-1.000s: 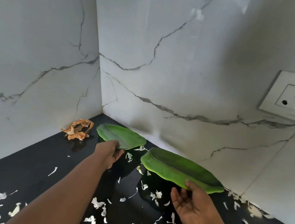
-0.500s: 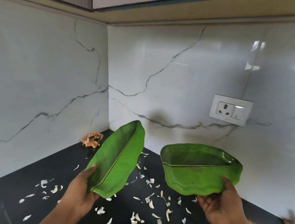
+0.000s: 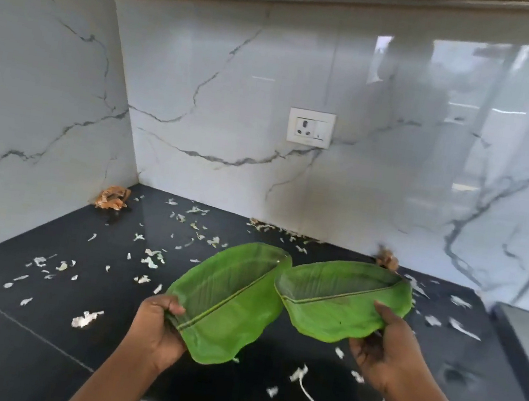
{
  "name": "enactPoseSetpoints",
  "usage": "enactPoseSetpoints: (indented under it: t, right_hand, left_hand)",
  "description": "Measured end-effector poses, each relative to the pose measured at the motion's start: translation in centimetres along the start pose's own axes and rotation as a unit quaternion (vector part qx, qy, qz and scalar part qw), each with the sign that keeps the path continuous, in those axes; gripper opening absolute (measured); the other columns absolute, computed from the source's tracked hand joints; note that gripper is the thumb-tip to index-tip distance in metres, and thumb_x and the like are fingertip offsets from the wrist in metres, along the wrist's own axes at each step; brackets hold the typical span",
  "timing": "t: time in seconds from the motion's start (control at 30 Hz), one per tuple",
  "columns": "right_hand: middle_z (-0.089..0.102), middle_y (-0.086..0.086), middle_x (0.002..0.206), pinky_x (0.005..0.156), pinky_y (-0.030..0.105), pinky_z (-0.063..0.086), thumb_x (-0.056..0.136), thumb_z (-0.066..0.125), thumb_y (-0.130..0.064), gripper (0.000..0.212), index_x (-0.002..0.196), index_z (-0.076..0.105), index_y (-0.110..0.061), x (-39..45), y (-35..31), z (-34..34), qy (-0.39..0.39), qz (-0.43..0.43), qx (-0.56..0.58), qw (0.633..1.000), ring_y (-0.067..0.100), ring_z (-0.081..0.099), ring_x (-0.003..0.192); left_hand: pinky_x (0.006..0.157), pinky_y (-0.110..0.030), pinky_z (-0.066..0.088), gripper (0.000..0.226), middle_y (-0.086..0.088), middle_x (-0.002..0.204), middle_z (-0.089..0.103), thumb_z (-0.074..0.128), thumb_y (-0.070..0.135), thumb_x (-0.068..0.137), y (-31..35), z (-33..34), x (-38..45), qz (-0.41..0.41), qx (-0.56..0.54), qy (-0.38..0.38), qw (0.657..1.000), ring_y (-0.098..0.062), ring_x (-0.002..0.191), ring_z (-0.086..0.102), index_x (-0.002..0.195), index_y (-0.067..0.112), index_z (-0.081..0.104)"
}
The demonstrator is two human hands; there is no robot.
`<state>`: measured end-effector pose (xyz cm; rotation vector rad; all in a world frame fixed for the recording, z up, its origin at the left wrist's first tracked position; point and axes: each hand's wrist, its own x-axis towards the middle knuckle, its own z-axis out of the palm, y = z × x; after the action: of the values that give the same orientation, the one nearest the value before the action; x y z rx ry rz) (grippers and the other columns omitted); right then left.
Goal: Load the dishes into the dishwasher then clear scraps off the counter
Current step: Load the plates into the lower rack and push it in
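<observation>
Two green leaf-shaped plates are held above the black counter (image 3: 35, 321). My left hand (image 3: 157, 324) grips the near end of the left plate (image 3: 228, 300), thumb over its rim. In my right hand (image 3: 388, 347) is the right plate (image 3: 341, 299), gripped at its near edge with the thumb on top. The far tips of the two plates meet or overlap in the middle. White peel scraps (image 3: 150, 255) are scattered over the counter, and brown onion-skin scraps (image 3: 112, 197) lie in the far left corner.
Marble-look walls enclose the counter corner, with a white power socket (image 3: 310, 127) on the back wall. More brown scraps (image 3: 387, 259) lie by the back wall at right. A raised dark edge (image 3: 515, 341) borders the counter on the right.
Both plates were lifted off the counter and brought toward me. The left plate has tilted flatter, and the two plates have come together in the middle. The view has pulled back.
</observation>
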<state>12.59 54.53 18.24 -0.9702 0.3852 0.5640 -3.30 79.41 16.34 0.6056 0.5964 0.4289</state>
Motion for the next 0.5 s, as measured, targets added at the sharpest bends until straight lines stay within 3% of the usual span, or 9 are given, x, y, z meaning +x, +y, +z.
enactPoseSetpoints:
  t: [0.13,0.27,0.37,0.43,0.5]
  right_hand:
    - [0.069,0.010,0.073,0.041,0.023,0.052,0.091,0.060,-0.022,0.022,0.109,0.057,-0.009,-6.2,1.5,-6.7,0.043,-0.052,0.011,0.998,0.018,0.066,0.051]
    - [0.067,0.011,0.071,0.041,0.025,0.052,0.087,0.062,-0.014,0.015,0.100,0.057,-0.010,-13.2,3.5,-13.2,0.078,-0.064,0.030,0.994,0.016,0.064,0.043]
    - [0.065,0.006,0.055,0.039,0.021,0.049,0.086,0.060,-0.012,0.004,0.089,0.057,-0.011,-18.1,4.3,-17.4,0.105,-0.066,0.044,0.991,0.014,0.061,0.039]
    - [0.064,0.006,0.051,0.039,0.022,0.050,0.086,0.058,-0.012,0.004,0.084,0.056,-0.010,-20.9,4.4,-19.9,0.131,-0.070,0.054,0.987,0.015,0.060,0.038]
    - [0.064,0.008,0.051,0.039,0.023,0.051,0.087,0.058,-0.012,0.006,0.083,0.055,-0.008,-23.8,4.2,-22.8,0.160,-0.078,0.066,0.982,0.016,0.061,0.039]
  left_hand:
    - [0.076,-0.060,0.052,0.049,-0.025,0.105,0.066,0.034,0.004,0.072,-3.4,-0.7,-4.9,-0.055,0.011,-0.055,0.997,-0.042,0.085,0.066,0.112,0.000,0.061]
    - [0.070,-0.062,0.053,0.047,-0.026,0.112,0.065,0.039,0.010,0.076,-6.8,-3.4,-10.9,-0.131,0.004,-0.096,0.987,-0.042,0.080,0.069,0.117,-0.001,0.061]
    - [0.069,-0.061,0.054,0.049,-0.027,0.111,0.065,0.037,0.009,0.077,-9.1,-5.3,-14.5,-0.184,0.010,-0.114,0.976,-0.043,0.083,0.069,0.116,-0.006,0.063]
    - [0.067,-0.060,0.054,0.050,-0.028,0.112,0.065,0.043,0.007,0.069,-10.6,-6.0,-16.4,-0.209,0.010,-0.152,0.966,-0.044,0.087,0.067,0.112,-0.009,0.062]
    - [0.070,-0.059,0.054,0.066,-0.029,0.120,0.060,0.063,0.004,0.046,-12.6,-6.2,-18.2,-0.234,0.015,-0.206,0.950,-0.045,0.093,0.066,0.112,-0.009,0.062]
